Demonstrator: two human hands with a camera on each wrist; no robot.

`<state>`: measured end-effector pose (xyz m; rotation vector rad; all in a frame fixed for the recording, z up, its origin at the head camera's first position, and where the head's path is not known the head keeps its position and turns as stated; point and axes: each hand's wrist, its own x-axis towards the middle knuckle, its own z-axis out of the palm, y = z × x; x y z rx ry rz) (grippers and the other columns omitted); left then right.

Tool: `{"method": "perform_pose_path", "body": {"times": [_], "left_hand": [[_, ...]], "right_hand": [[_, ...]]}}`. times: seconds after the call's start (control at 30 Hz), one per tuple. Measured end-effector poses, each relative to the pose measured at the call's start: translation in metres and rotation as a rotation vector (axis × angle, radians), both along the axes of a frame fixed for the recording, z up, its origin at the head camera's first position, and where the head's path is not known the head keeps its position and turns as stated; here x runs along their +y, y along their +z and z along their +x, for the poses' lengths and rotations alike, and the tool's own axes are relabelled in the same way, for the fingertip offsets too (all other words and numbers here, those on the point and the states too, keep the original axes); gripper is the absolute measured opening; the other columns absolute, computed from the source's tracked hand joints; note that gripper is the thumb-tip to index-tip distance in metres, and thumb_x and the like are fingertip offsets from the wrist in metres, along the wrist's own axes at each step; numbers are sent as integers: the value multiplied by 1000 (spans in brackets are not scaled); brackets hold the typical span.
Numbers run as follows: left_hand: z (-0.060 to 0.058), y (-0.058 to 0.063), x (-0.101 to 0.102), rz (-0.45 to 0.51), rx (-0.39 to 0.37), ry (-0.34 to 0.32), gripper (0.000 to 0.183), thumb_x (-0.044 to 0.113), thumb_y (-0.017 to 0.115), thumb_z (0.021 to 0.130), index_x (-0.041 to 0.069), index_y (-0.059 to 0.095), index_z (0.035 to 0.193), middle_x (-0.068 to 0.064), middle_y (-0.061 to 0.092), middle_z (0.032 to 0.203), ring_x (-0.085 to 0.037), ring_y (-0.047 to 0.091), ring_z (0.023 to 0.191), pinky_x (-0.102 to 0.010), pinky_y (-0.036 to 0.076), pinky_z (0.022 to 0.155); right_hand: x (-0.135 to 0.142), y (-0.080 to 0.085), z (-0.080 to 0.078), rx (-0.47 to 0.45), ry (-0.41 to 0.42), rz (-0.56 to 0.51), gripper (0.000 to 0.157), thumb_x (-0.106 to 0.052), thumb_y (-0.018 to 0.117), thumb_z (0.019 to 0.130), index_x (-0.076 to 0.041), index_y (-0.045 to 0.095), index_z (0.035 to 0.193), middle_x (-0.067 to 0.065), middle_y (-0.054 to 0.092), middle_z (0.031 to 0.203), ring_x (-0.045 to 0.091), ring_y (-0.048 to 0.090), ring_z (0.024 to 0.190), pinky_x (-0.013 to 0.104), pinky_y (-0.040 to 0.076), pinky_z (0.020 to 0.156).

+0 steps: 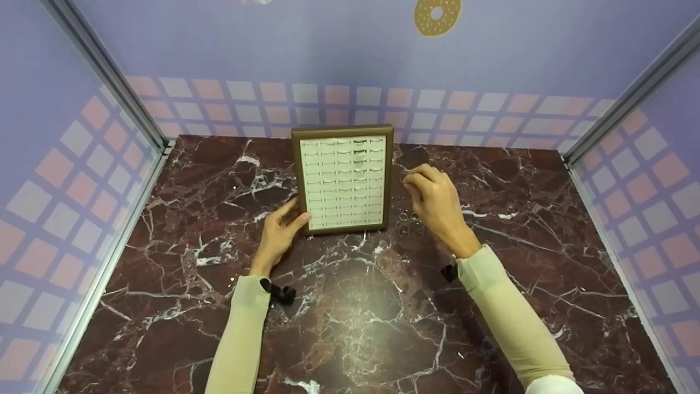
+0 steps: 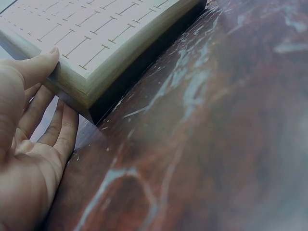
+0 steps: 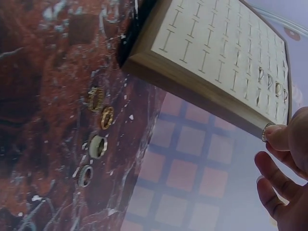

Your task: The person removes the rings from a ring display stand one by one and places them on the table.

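A ring display board (image 1: 344, 183) with a brown wooden frame and white slotted face stands tilted back on the marble table. My left hand (image 1: 278, 235) holds its lower left corner, thumb on the front edge and fingers behind. To the right of the board, my right hand (image 1: 436, 205) is raised and pinches a small ring (image 3: 265, 132) between thumb and fingertip. A few rings (image 3: 278, 89) sit in slots in one column near the board's upper right. Most of the other slots hold nothing.
Several loose rings lie on the table under my right hand, among them a gold ring (image 3: 107, 117) and a silver ring (image 3: 85, 176). The dark red marble table (image 1: 350, 328) has white veins. Lilac panels with pink and white squares (image 1: 273, 98) enclose the back and sides.
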<state>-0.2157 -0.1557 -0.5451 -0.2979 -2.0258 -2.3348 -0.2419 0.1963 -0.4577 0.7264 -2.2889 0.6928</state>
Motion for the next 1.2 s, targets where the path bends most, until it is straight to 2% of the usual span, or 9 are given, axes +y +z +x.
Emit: {"method": "perform_pose_path", "body": {"times": [0.13, 0.23, 0.47, 0.67, 1.07, 1.2], "left_hand": [[1, -1, 1, 4, 1, 13, 55, -2, 71, 90, -6, 51, 142, -21, 62, 132, -36, 59, 121, -25, 52, 96], [1, 0, 1, 9, -7, 7, 56, -3, 71, 91, -6, 50, 142, -22, 61, 133, -37, 58, 122, -25, 52, 96], [3, 2, -1, -33, -33, 26, 57, 2, 72, 91, -2, 51, 143, -21, 62, 132, -28, 61, 118, -23, 52, 95], [2, 2, 0, -7, -24, 22, 57, -1, 72, 90, -4, 50, 143, -22, 61, 134, -25, 61, 118, -25, 51, 98], [0, 1, 2, 8, -3, 19, 57, -3, 72, 89, -7, 49, 142, -25, 60, 134, -22, 63, 117, -27, 51, 99], [0, 0, 2, 13, -10, 16, 57, -3, 72, 89, -7, 50, 141, -25, 60, 134, -23, 63, 117, -27, 52, 98]], "right_hand": [[5, -6, 3, -5, 2, -7, 6, -2, 69, 92, -4, 74, 90, 7, 69, 99, 27, 65, 90, 40, 46, 70], [9, -10, 6, -3, 8, -18, 6, 0, 70, 90, -4, 74, 90, 7, 68, 98, 26, 64, 88, 41, 46, 69], [16, -21, 10, -17, 38, -11, 7, 3, 71, 87, -3, 75, 88, 8, 68, 96, 28, 63, 86, 45, 47, 73], [23, -32, 12, -53, 36, 12, 6, 1, 74, 86, -4, 76, 87, 6, 68, 95, 27, 64, 86, 45, 49, 75], [36, -52, 16, -106, 31, 62, 6, 1, 77, 83, -5, 77, 84, 4, 68, 91, 26, 65, 81, 45, 50, 69], [39, -57, 17, -155, 13, 91, 9, 3, 78, 80, -6, 78, 83, 3, 68, 89, 26, 66, 75, 44, 51, 67]]}}
